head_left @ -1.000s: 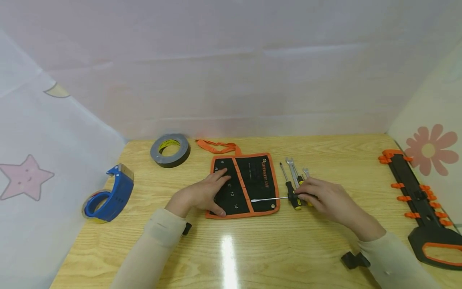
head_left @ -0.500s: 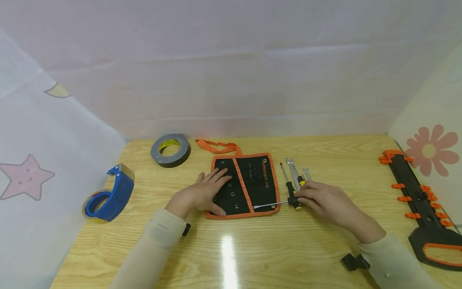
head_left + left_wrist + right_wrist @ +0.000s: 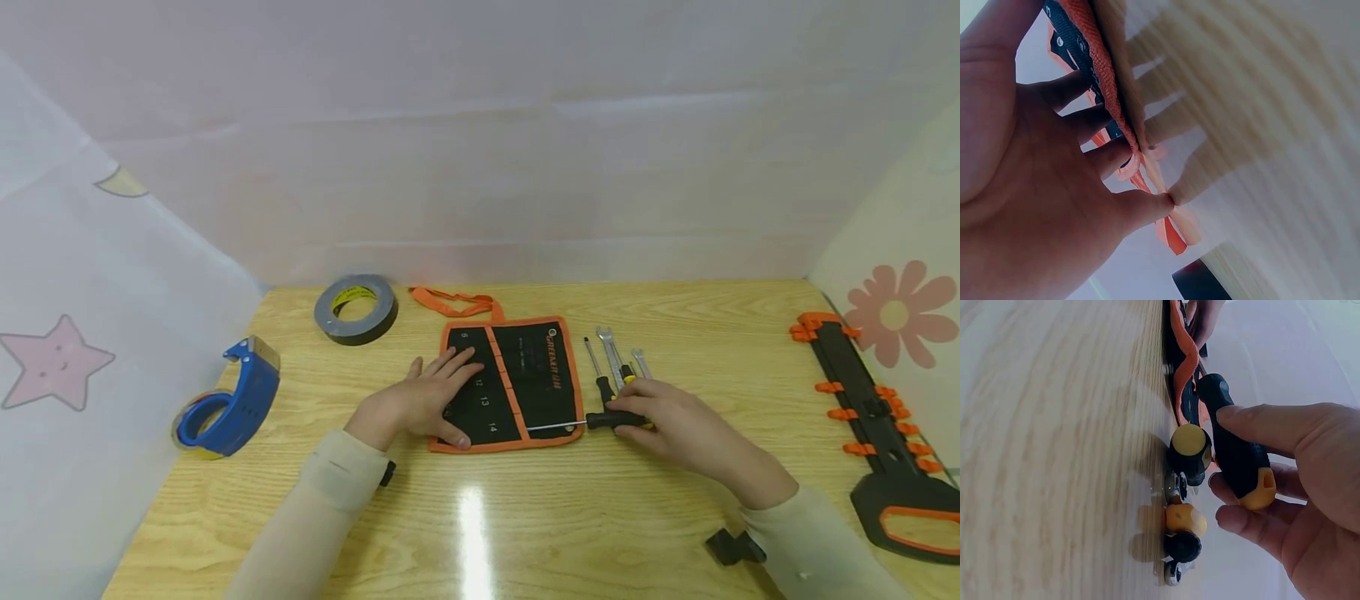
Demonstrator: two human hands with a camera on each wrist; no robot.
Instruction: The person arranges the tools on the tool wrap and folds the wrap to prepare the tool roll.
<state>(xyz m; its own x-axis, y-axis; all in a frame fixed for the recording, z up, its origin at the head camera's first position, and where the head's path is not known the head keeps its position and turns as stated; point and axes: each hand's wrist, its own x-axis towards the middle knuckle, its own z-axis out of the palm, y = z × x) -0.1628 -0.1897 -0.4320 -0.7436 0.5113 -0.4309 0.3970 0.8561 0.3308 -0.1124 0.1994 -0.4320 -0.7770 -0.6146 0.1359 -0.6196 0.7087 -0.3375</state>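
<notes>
My left hand (image 3: 420,404) rests with spread fingers on the left half of a black tool pouch (image 3: 534,375) with orange trim. In the head view my right hand (image 3: 675,421) grips a black-and-yellow screwdriver (image 3: 1235,447) by its handle, thumb on one side and fingers on the other. The screwdriver's metal shaft points left across the pouch's near right part, its end at the orange middle strip. Just beyond the right hand, a second screwdriver (image 3: 603,387) and a wrench (image 3: 611,348) lie on the table. The right wrist view shows their ends below the held handle.
A smaller wrench (image 3: 641,362) lies beside the other tools. At the back left sits a roll of grey tape (image 3: 330,321), near an orange strap (image 3: 457,308). A blue tape dispenser (image 3: 247,400) stands far left; a black-and-orange rack (image 3: 847,383) lies far right.
The held screwdriver has moved toward the near edge of the pouch, then left. Its handle now shows more fully close to the pouch's right edge. The left hand stays on the pouch.
</notes>
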